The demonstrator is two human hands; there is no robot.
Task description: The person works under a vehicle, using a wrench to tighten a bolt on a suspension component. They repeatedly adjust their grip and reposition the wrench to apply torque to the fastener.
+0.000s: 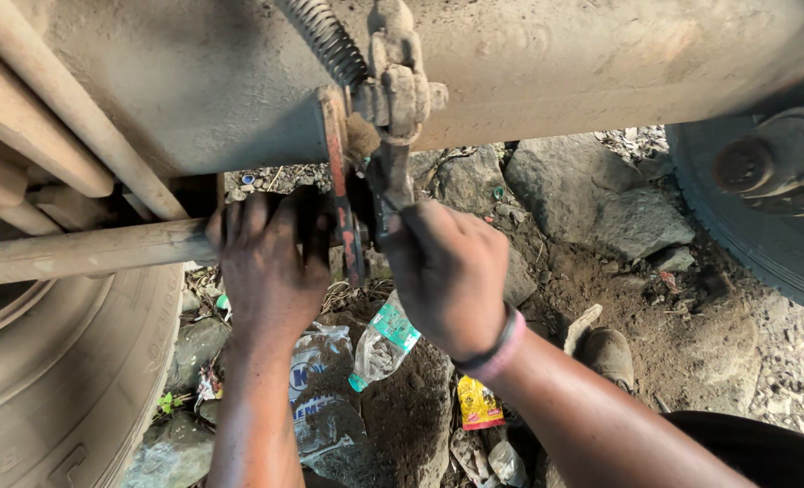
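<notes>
Wrench (391, 185), one, rusty, sits on a fitting under the dusty tank (555, 63), gripped by the closed right hand (447, 271). Left hand (266, 262) clasps the red bracket (338, 181). Two tyres (67, 380) flank; one plastic bottle (382, 339) lies below.

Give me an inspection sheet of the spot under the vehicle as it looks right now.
Surface: bare dirt ground with grey rocks.
Job's things: dusty metal axle tube; rusty red flat bracket hanging from it; grimy metal wrench set up into a dusty clamp fitting.
Clutter: crushed clear plastic bottle, yellow wrapper, printed plastic bag.
Hands: left hand wraps the bracket's lower end; right hand grips the wrench handle.
Cables: nothing seen; a coiled metal spring runs above.
Surroundings: dusty tyre at left, another tyre at right.
</notes>
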